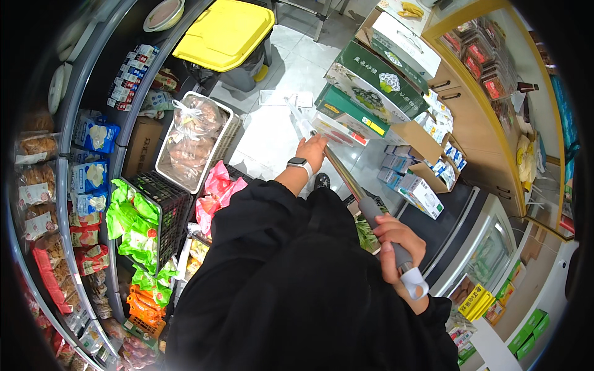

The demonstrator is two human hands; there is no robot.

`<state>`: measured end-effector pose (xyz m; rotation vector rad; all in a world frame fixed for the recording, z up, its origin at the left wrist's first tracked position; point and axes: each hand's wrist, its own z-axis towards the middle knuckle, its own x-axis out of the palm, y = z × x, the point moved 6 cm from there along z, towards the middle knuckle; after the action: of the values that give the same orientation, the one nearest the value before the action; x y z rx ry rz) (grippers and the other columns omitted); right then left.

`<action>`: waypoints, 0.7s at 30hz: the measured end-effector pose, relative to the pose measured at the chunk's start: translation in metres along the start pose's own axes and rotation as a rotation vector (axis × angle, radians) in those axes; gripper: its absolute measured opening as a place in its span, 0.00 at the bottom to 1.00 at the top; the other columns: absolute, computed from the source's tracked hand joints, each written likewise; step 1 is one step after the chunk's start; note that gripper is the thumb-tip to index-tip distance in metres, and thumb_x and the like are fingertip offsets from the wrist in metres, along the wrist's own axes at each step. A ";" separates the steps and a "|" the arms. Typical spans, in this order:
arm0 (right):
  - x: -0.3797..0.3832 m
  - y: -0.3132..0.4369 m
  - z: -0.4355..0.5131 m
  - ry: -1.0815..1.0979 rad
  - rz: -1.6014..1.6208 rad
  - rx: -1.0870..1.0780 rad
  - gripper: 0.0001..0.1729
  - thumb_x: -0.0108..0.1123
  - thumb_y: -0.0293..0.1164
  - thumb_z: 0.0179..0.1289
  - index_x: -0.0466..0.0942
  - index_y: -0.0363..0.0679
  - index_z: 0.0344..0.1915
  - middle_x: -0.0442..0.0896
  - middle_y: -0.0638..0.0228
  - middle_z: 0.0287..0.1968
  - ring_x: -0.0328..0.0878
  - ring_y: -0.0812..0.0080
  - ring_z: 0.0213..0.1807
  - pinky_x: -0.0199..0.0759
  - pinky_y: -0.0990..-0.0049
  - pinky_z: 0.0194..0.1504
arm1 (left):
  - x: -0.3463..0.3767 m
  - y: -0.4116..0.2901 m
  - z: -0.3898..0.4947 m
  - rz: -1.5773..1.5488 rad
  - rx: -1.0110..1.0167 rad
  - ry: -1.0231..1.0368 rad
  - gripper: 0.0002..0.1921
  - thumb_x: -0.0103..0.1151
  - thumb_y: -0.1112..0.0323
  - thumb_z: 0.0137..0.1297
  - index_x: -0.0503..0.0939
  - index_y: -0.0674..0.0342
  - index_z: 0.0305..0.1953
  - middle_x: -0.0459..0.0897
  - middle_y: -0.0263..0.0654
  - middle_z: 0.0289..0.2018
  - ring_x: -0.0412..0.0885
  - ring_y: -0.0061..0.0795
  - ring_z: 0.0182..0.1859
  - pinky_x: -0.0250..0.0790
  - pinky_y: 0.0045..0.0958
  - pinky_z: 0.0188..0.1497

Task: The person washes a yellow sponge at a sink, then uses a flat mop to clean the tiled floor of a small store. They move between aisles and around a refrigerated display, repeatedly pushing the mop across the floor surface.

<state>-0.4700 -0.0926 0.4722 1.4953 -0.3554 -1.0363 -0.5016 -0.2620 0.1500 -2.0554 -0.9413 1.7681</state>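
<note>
A long metal pole (344, 174) with a grey foam grip and a white hanging loop runs from my body down towards the tiled floor. My left hand (312, 150), with a watch on its wrist, is wrapped around the pole's lower part near a white plastic section (304, 126). My right hand (400, 243) holds the grey grip near the top end, just ahead of the loop (414, 283). The pole's far end reaches the bright floor near a pale rectangular floor plate (267, 98); its head is hard to make out in the glare.
Stacked green cartons (371, 79) and opened boxes (415, 139) flank the pole on the right. On the left stand a white basket of bagged goods (234, 139), a black crate (174, 222) and refrigerated shelves (88, 41). A yellow-lidded bin (225, 32) is farther ahead.
</note>
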 end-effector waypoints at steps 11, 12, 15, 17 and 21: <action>-0.036 0.025 -0.031 -0.078 0.135 0.230 0.04 0.49 0.21 0.53 0.73 0.33 0.26 0.79 0.57 0.30 0.78 0.57 0.43 0.65 0.60 0.56 | -0.007 -0.033 -0.066 -0.001 0.208 0.009 0.11 0.54 0.74 0.51 0.75 0.58 0.38 0.78 0.42 0.36 0.76 0.43 0.40 0.67 0.40 0.43; -0.039 0.029 -0.036 -0.084 0.133 0.247 0.04 0.49 0.21 0.53 0.73 0.33 0.26 0.79 0.57 0.30 0.78 0.57 0.44 0.65 0.60 0.56 | -0.005 -0.036 -0.076 -0.006 0.227 0.023 0.10 0.55 0.74 0.50 0.75 0.58 0.37 0.77 0.42 0.34 0.76 0.44 0.37 0.68 0.39 0.39; -0.048 0.041 -0.051 -0.094 0.149 0.284 0.04 0.50 0.23 0.52 0.72 0.35 0.25 0.79 0.57 0.30 0.79 0.57 0.43 0.66 0.59 0.56 | 0.002 -0.049 -0.108 -0.001 0.255 0.066 0.12 0.58 0.71 0.50 0.76 0.57 0.39 0.78 0.41 0.33 0.77 0.43 0.36 0.69 0.38 0.40; -0.054 0.046 -0.057 -0.072 0.150 0.264 0.04 0.51 0.24 0.52 0.72 0.35 0.24 0.79 0.57 0.30 0.79 0.57 0.42 0.66 0.59 0.55 | 0.000 -0.053 -0.120 -0.030 0.283 0.088 0.13 0.59 0.70 0.50 0.77 0.56 0.41 0.78 0.41 0.35 0.77 0.43 0.37 0.69 0.38 0.41; -0.061 0.060 -0.081 -0.072 0.076 0.260 0.05 0.53 0.26 0.51 0.72 0.36 0.27 0.79 0.57 0.31 0.79 0.56 0.42 0.68 0.56 0.53 | -0.007 -0.066 -0.130 -0.087 0.347 0.093 0.14 0.59 0.70 0.51 0.77 0.57 0.42 0.79 0.41 0.38 0.77 0.44 0.38 0.68 0.38 0.42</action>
<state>-0.4220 -0.0103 0.5407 1.6638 -0.6122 -1.0141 -0.3969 -0.1906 0.2228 -1.8298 -0.6349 1.6412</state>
